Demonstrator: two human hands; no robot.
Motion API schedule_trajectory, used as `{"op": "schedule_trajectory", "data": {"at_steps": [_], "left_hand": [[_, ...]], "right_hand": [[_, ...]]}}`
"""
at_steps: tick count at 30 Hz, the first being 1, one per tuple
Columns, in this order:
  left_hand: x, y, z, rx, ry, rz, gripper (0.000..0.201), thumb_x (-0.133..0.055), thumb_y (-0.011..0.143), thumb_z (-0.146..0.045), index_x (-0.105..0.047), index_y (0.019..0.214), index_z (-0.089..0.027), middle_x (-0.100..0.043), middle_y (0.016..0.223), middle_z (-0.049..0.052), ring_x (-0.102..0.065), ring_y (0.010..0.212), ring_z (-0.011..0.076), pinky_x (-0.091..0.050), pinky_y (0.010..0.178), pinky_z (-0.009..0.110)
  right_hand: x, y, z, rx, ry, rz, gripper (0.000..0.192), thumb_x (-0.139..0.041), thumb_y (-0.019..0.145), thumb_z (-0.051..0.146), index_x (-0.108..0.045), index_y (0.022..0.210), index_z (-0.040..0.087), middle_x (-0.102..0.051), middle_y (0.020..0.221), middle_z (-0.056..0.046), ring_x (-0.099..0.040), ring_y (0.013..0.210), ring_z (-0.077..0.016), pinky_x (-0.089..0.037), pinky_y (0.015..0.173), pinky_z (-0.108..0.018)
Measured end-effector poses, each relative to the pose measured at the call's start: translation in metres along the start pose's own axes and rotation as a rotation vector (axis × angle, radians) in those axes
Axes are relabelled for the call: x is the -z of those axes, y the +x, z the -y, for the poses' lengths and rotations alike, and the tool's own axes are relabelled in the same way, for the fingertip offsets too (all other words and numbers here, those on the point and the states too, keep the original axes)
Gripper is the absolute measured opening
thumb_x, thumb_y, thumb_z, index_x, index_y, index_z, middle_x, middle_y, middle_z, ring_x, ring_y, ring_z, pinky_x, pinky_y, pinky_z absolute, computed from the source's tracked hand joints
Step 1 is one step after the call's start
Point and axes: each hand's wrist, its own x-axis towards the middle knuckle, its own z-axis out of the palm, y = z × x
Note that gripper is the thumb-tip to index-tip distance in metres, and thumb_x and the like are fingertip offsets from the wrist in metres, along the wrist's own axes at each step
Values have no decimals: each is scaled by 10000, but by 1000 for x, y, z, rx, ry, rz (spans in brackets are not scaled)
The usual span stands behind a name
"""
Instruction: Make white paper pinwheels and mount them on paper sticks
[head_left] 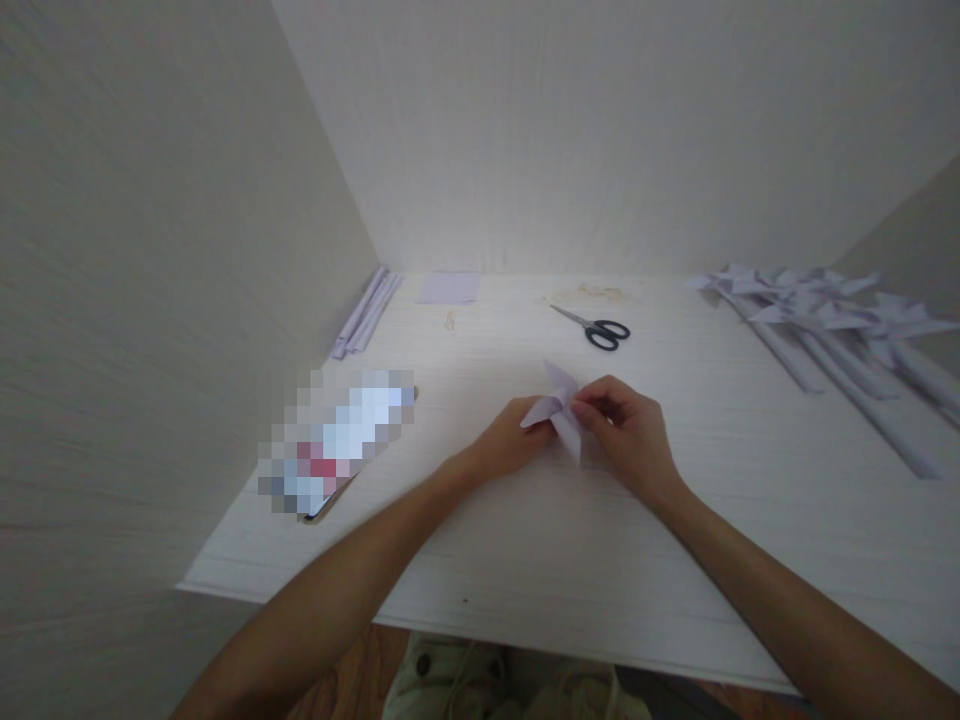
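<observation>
1. Left hand (pixel 504 440): fingers curled in, thumb and fingertips pinching the left edge of a folded pale lilac paper piece (pixel 559 408). The hand rests low over the white table (pixel 570 540), near its middle.

2. Right hand (pixel 626 425): fingers bent and drawn together, pinching the right side of the same paper piece at its centre. The two hands meet at the paper, knuckles close together but not overlapping.

3. Paper piece: held between both hands, just above the tabletop, with pointed flaps sticking up and down from the pinch. Whether its lowest flap touches the table cannot be told.

4. White table: boxed in by plain white walls (pixel 600 130) on the left, back and right. Nothing lies between the hands and the near edge.

5. Finished paper pinwheels on long folded stems (pixel 832 330): a spread-out group at the far right of the table, well apart from the hands.

6. Blurred flat object (pixel 337 440): lies to the left of the left hand, near the left wall; its surface is pixelated and cannot be read.

7. Bundle of folded paper strips (pixel 366 312): far left corner, lying along the left wall.

8. Flat lilac paper sheet (pixel 448 288): at the back edge, just right of the strips.

9. Scissors (pixel 596 328): black-handled, closed, lying beyond the hands toward the back wall.

10. Small pale clip-like item (pixel 451 320): just in front of the sheet; too small to identify.
</observation>
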Motion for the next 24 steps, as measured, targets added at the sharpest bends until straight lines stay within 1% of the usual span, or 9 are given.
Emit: {"op": "schedule_trajectory", "data": {"at_steps": [2, 6, 9, 16, 20, 24], "left_hand": [[-1, 0, -1, 18, 7, -11, 147, -390, 746, -124, -499, 648, -124, -519, 625, -5, -480, 617, 101, -394, 575, 210], [1, 1, -3, -60, 40, -54, 163, -358, 779, -134, -505, 708, -130, -547, 712, 18, -500, 683, 106, -403, 645, 223], [2, 1, -3, -94, 53, -48, 155, -351, 785, -133, -493, 723, -137, -546, 728, 21, -498, 692, 106, -403, 658, 222], [2, 0, -3, -74, 102, -6, 135, -354, 789, -159, -477, 740, -133, -537, 721, 29, -490, 680, 124, -405, 639, 239], [3, -1, -7, -54, 98, 11, 133, -367, 789, -193, -485, 787, -132, -559, 764, 45, -505, 705, 142, -410, 638, 251], [4, -2, -10, -59, 108, 1, 134, -384, 783, -210, -488, 790, -125, -562, 759, 53, -506, 691, 146, -408, 629, 254]], "right_hand": [[0, 1, -1, 6, 9, -1, 42, -525, 713, 198, -525, 675, 181, -520, 592, 12, -477, 540, -113, -376, 501, -239], [1, 1, -2, 48, -3, 18, 38, -518, 721, 199, -507, 689, 182, -508, 605, 12, -474, 555, -116, -386, 524, -246], [2, 1, -2, 83, -36, 38, 28, -516, 726, 191, -509, 700, 182, -523, 621, 6, -489, 571, -121, -397, 547, -253], [3, -1, -1, 133, -120, 37, 44, -524, 727, 185, -515, 684, 187, -539, 619, 5, -502, 562, -124, -404, 544, -253], [2, -3, 3, 176, -157, 28, 58, -531, 726, 184, -510, 674, 197, -534, 613, 8, -493, 554, -124, -396, 530, -253], [1, -5, 6, 234, -180, 11, 76, -534, 723, 163, -518, 662, 205, -526, 617, 4, -478, 559, -126, -385, 519, -255]]}}
